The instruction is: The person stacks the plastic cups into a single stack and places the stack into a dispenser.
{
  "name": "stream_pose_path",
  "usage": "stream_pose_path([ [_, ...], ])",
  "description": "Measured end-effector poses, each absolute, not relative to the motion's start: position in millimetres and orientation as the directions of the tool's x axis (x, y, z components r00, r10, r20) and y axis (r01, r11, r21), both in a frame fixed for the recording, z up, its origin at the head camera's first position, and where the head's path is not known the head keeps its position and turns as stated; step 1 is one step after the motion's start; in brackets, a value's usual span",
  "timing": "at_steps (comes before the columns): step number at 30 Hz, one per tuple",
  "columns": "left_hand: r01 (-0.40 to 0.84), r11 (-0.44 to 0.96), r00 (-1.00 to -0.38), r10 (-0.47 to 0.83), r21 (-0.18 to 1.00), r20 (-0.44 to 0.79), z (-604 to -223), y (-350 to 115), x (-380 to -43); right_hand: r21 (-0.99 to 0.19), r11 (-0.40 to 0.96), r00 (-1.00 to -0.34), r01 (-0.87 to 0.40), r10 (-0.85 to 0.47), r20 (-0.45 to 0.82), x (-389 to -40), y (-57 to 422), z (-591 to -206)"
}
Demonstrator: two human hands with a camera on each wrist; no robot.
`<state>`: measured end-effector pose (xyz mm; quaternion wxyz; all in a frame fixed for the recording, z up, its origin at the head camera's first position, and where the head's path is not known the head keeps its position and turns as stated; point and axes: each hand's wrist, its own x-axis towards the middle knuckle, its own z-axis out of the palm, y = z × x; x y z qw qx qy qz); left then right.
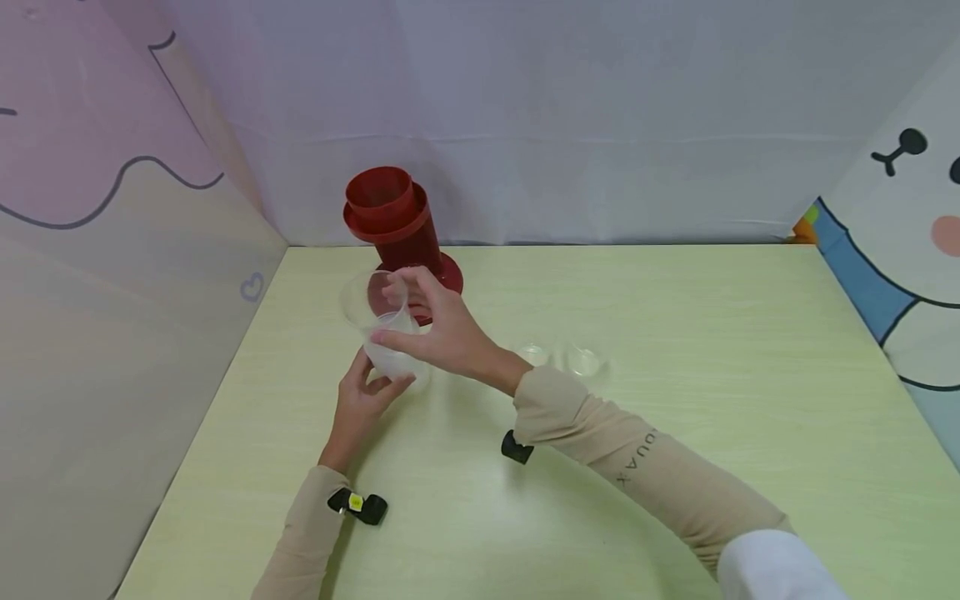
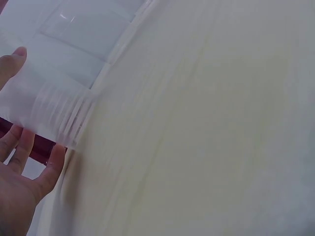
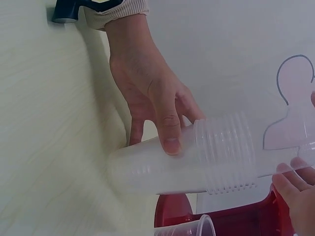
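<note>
My left hand point(image 1: 363, 408) grips a stack of nested clear plastic cups point(image 3: 226, 152) low down, thumb and fingers round its side. The stack stands tilted over the table, and several ribbed rims show in the right wrist view. My right hand point(image 1: 442, 333) holds a clear plastic cup point(image 1: 372, 304) at the stack's top end, with its fingers round the cup's side. That cup's round mouth tips up towards the far left. Only part of the right hand shows in the right wrist view.
A red flanged plastic cylinder point(image 1: 408, 237) on a round base stands just behind the hands, by the back wall. Two clear cups point(image 1: 534, 354) point(image 1: 582, 360) are on the pale table point(image 1: 712, 350), beyond my right forearm. Printed cloth walls rise at the left, back and right.
</note>
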<state>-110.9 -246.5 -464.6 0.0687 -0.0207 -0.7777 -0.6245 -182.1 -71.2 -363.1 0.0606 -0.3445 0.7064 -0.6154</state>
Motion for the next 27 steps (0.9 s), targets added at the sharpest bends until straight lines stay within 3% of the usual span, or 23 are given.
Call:
stream_pose_path([
  [9,0.117,0.223,-0.99,-0.047,0.968,0.131,-464,-247,-111,-0.92,0.003,-0.764,-0.392,-0.558,0.323,-184,-72,-371],
  [27,0.089,0.213,-0.994,-0.042,0.973,0.101,-463,-247,-110,-0.876,0.183,-0.776,-0.446,-0.566,0.277,-182,-68,-382],
])
